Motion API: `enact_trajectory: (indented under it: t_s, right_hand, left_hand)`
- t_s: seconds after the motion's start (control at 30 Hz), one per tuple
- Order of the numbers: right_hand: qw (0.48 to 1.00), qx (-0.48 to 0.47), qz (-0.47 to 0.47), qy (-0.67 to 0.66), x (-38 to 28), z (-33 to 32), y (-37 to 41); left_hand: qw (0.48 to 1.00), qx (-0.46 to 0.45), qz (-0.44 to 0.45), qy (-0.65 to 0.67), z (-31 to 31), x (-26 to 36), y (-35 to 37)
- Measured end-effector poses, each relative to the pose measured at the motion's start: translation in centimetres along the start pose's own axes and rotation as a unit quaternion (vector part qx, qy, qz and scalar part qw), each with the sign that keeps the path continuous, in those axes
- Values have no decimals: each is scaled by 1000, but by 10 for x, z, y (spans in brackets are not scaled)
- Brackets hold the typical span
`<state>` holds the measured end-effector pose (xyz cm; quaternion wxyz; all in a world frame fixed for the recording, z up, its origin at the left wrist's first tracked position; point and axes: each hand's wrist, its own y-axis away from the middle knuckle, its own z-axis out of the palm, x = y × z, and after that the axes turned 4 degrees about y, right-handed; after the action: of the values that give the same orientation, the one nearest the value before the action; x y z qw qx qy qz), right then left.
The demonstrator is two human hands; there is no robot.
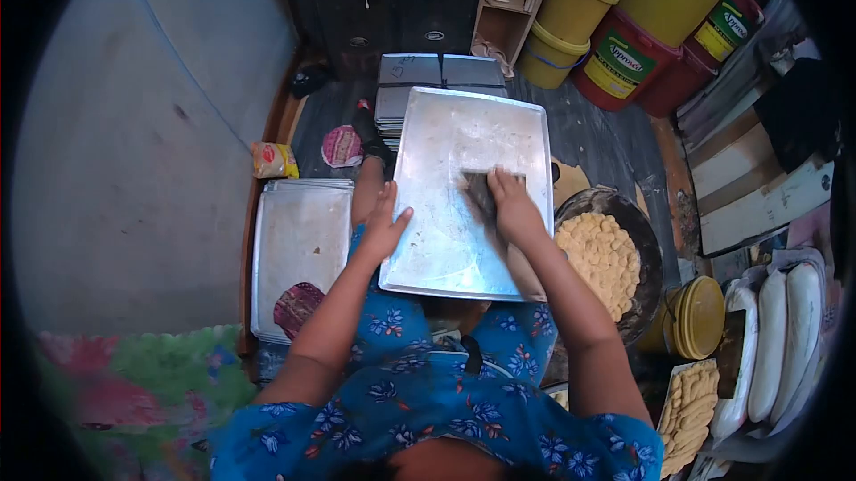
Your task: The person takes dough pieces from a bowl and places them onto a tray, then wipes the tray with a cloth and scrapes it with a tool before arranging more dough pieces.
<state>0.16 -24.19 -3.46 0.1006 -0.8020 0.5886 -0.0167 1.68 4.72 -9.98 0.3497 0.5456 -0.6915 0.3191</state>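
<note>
A shallow metal baking tray rests across my lap, its surface scuffed and smudged. My left hand holds its left rim, thumb on the inner face and fingers along the edge. Over on the right half of the tray, my right hand presses a dark rag flat against the metal; motion blurs the rag. To my left lies another baking tray on a stack, with a patterned pink cloth pad on its near end. More stacked trays stand beyond the lap tray.
At my right sits a wide dark pan heaped with dough pieces, near a lidded yellow bucket. Large tubs are piled at the back right. A yellow packet stands by the left wall, near a round pink pad.
</note>
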Motion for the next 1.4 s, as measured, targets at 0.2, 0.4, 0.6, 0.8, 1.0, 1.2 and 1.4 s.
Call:
enact_trajectory:
  t_s: [0.2,0.4,0.6,0.8,1.0,1.2,1.4]
  right_hand:
    - [982,-168,-82,-21,-91,-28,117]
    - [978,-172,-121,-13,-121,-1,75]
    - [991,-134,4,-13,-79,29,-63]
    - [993,-90,75,13,-16,50,-176]
    - [971,132,-72,-185,-83,36,-187]
    - [907,-96,-246,-327,-267,76,-111]
    - [916,-196,-266,-227,-350,120,-85]
  left_hand:
    - [965,-23,-29,261,-12,-3,5]
    - [909,-52,-85,404,-12,-22,11]
    - [941,34,-145,304,-55,-27,44]
    - [957,125,-202,168,-85,-145,98]
    - [888,96,-412,-182,-85,-224,191]
    - [851,113,-460,-228,-46,-240,254]
    - [833,97,-466,-283,-69,-271,254]
